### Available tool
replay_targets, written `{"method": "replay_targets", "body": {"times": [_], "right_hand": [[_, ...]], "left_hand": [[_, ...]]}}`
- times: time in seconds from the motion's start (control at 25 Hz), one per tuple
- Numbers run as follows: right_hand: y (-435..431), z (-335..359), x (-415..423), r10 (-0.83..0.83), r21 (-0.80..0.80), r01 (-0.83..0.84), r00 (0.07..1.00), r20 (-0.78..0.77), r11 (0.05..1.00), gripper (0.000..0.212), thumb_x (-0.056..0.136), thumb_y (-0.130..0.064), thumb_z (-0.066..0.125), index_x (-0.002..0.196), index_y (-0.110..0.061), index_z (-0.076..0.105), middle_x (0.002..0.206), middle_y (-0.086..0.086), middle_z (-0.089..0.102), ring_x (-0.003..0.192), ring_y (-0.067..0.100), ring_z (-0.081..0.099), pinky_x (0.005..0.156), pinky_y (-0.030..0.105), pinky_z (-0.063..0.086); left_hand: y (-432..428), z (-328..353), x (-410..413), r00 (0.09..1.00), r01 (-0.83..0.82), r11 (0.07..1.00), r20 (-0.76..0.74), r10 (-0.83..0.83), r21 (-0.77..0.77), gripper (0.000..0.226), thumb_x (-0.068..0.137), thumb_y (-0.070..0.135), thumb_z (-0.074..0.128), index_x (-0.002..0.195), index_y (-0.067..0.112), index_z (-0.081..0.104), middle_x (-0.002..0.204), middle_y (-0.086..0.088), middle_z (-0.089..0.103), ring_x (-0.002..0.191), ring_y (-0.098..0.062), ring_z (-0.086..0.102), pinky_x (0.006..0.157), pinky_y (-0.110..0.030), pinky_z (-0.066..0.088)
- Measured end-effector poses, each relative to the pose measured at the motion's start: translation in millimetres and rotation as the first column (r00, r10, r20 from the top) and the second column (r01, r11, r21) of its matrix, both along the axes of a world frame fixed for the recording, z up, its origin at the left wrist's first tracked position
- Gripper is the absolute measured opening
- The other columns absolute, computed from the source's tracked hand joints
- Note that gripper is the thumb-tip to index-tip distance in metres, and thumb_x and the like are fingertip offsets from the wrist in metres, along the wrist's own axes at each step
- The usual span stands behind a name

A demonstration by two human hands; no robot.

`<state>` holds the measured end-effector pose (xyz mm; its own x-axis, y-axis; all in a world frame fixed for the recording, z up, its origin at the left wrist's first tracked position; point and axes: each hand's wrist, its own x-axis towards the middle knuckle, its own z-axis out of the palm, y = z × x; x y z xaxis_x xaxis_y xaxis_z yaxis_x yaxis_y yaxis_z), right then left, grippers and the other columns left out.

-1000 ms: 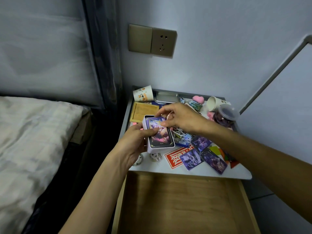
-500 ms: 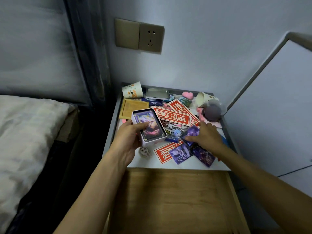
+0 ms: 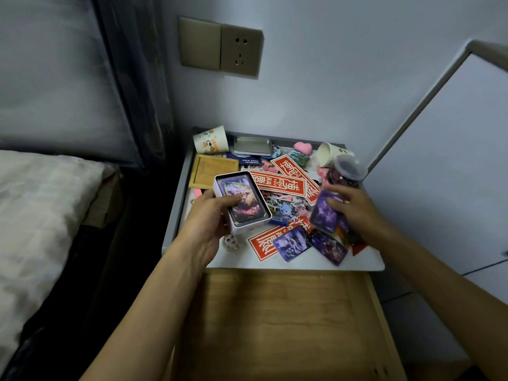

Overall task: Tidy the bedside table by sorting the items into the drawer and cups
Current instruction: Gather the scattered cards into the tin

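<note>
Cluttered white bedside table (image 3: 367,264), wooden drawer (image 3: 275,325) open below: left hand (image 3: 210,217) grips white rectangular card tin (image 3: 243,202) over table's left side, long axis far-left to near-right; right hand (image 3: 357,209), fingers (image 3: 339,195) pinching purple card (image 3: 323,214), near-upright, at right.

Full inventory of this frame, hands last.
bedside table: one, white top, by wall
drawer: one, wooden, open in front
paper cups: two, whitish, tipped over at back
metal tray: one, silver, between the cups
wooden tray: one, tan, back left
red paper strips: at least three, centre and front
purple cards: two, table front
held purple card: one, right of centre
card tin: one, white, left of centre
jar: one, clear, back right
left hand: grips card tin
right hand: holds held purple card
</note>
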<state>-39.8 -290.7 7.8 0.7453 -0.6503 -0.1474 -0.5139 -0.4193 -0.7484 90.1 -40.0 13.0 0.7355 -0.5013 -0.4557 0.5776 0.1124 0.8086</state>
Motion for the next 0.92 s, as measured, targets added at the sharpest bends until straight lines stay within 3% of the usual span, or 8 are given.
{"method": "replay_targets", "body": {"times": [0.16,0.24,0.36,0.44,0.56,0.72,0.84,0.92], "right_hand": [[0,-13,-23,0.225,-0.16,-0.312,0.884,-0.41,0.937,0.028,0.098,-0.017,0.054,0.125,-0.018,0.063,0.121,0.0,0.059,0.092,0.009,0.054,0.064,0.013,0.042],[0,-25,-29,0.188,-0.214,-0.296,0.891,-0.414,0.931,0.03,0.092,-0.022,0.064,0.121,-0.017,0.063,0.122,0.004,0.064,0.094,0.011,0.056,0.071,0.019,0.048],[5,-36,-33,0.13,-0.208,-0.236,0.895,-0.426,0.949,0.063,0.073,-0.036,0.082,0.125,-0.017,0.053,0.125,0.003,0.058,0.107,0.018,0.056,0.089,0.033,0.052],[10,-42,-33,0.1,-0.232,-0.239,0.867,-0.488,0.943,0.077,0.063,-0.044,0.087,0.124,-0.019,0.048,0.126,0.002,0.055,0.112,0.019,0.055,0.092,0.036,0.051],[13,-43,-29,0.051,-0.309,-0.256,0.839,-0.542,0.916,0.079,0.06,-0.05,0.087,0.121,-0.019,0.049,0.122,0.003,0.06,0.108,0.021,0.057,0.09,0.036,0.051],[20,-35,-27,0.034,-0.366,-0.209,0.902,-0.429,0.907,0.068,0.065,-0.036,0.088,0.12,-0.014,0.054,0.118,0.007,0.064,0.104,0.024,0.061,0.083,0.028,0.049],[36,-13,-31,0.089,-0.387,-0.153,0.98,-0.177,0.909,0.046,0.078,-0.021,0.081,0.117,-0.015,0.057,0.107,0.005,0.067,0.091,0.019,0.066,0.065,0.016,0.049],[49,15,-33,0.12,-0.282,-0.117,0.993,-0.006,0.952,0.048,0.082,-0.018,0.076,0.124,-0.023,0.052,0.108,-0.006,0.06,0.087,0.011,0.064,0.057,0.013,0.054]], "left_hand": [[-4,0,-6,1.0,-0.004,1.0,0.001,0.004,0.015,0.03,0.088,0.004,0.062,0.119,0.004,0.06,0.104,-0.015,0.074,0.084,-0.025,0.072,0.074,-0.038,0.057],[-6,0,-11,1.0,0.01,1.0,-0.002,-0.01,0.015,0.029,0.089,0.004,0.062,0.118,0.004,0.06,0.103,-0.015,0.074,0.086,-0.026,0.072,0.073,-0.037,0.057],[-7,1,-14,1.0,0.02,1.0,-0.001,-0.02,0.022,0.028,0.089,0.004,0.062,0.117,0.003,0.06,0.102,-0.015,0.074,0.09,-0.029,0.072,0.071,-0.036,0.058],[-8,0,-14,1.0,0.021,0.999,0.001,-0.021,0.025,0.029,0.089,0.004,0.062,0.118,0.002,0.06,0.102,-0.016,0.074,0.091,-0.03,0.071,0.069,-0.036,0.058],[-8,-1,-14,0.999,0.032,0.999,0.002,-0.032,0.031,0.03,0.089,0.004,0.062,0.118,0.003,0.06,0.101,-0.015,0.074,0.091,-0.03,0.072,0.068,-0.035,0.059],[-6,0,-14,0.999,0.04,0.998,0.01,-0.041,0.037,0.027,0.089,0.005,0.062,0.116,0.004,0.061,0.1,-0.013,0.075,0.092,-0.029,0.072,0.073,-0.038,0.059],[-5,-1,-14,0.999,0.043,0.998,0.032,-0.045,0.051,0.026,0.089,0.006,0.062,0.115,0.006,0.061,0.098,-0.012,0.075,0.089,-0.028,0.073,0.075,-0.039,0.058],[-5,-2,-16,0.996,0.073,0.995,0.053,-0.077,0.075,0.026,0.088,0.007,0.063,0.114,0.007,0.061,0.096,-0.012,0.075,0.084,-0.026,0.074,0.072,-0.037,0.058]]}}
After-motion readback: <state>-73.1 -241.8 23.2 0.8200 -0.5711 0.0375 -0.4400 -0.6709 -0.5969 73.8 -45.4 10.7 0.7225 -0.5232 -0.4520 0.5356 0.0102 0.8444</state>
